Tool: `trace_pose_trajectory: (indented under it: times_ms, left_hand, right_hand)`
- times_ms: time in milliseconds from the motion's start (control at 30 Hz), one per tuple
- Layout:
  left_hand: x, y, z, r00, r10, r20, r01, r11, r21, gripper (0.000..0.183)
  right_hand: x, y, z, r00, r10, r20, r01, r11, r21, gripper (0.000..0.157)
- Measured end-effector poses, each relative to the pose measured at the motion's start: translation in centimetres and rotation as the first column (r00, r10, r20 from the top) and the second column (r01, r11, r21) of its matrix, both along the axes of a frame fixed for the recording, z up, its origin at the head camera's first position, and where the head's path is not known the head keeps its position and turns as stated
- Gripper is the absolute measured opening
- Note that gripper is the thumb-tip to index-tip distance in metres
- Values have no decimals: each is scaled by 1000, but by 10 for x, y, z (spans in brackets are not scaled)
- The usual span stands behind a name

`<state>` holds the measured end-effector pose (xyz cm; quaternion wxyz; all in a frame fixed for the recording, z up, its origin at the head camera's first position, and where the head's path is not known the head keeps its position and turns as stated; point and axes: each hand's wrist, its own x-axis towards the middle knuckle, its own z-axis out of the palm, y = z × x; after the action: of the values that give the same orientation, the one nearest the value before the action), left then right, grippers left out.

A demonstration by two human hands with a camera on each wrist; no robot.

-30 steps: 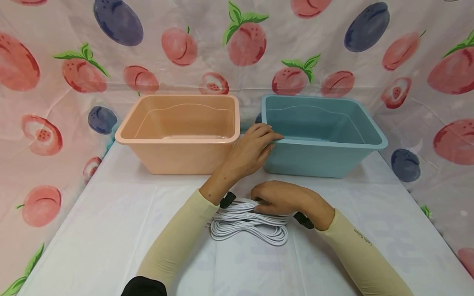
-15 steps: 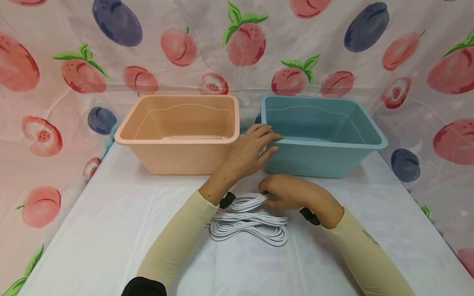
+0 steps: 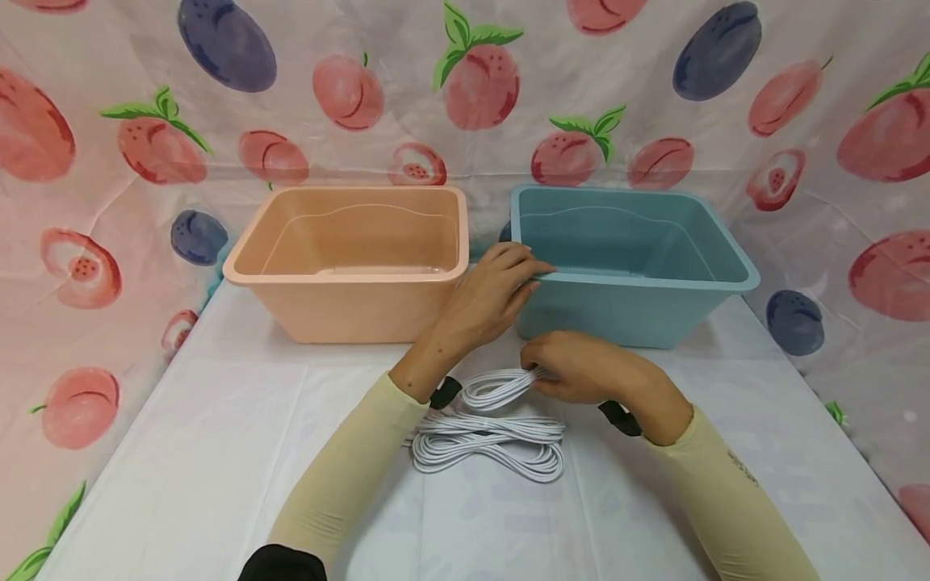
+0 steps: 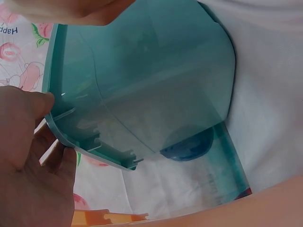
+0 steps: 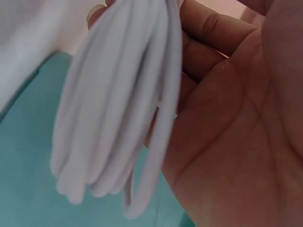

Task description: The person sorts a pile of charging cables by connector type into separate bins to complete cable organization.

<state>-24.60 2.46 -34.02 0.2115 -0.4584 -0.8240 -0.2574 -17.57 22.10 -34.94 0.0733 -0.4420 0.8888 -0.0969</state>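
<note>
My left hand (image 3: 488, 297) holds the near left corner of a teal plastic bin (image 3: 617, 313). In the left wrist view, the thumb and fingers (image 4: 41, 106) lie on both sides of the bin's rim. A coiled white cable (image 3: 496, 390) is pinched by my right hand (image 3: 592, 368) just in front of that bin. The right wrist view shows the coil's loops (image 5: 118, 99) hanging beside the palm. Right below it in the head view, a second coiled white cable (image 3: 487, 446) lies on the white tabletop.
A peach-coloured bin (image 3: 349, 311) stands left of the teal one, with a narrow gap between them. Both bins look bare inside. A fruit-print cloth (image 3: 487, 153) hangs behind and along the sides of the white-covered table (image 3: 196, 452).
My right hand has moved up and to the right, drawing one cable coil away from the coil on the table. The left hand has kept its place at the teal bin's corner.
</note>
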Motion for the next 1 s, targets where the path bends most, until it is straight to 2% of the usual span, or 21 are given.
trace_pose_trajectory:
  times_ms: [433,1000]
  left_hand:
    - [0,0,-1,1000,3,2,-3,1000,7,29]
    - [0,1,0,1000,7,5,-7,1000,3,29]
  right_hand:
    - [4,12,14,998,-18,-59,17,1000,-26,12]
    - [15,28,38,987,-102,-123,95,994,-61,17]
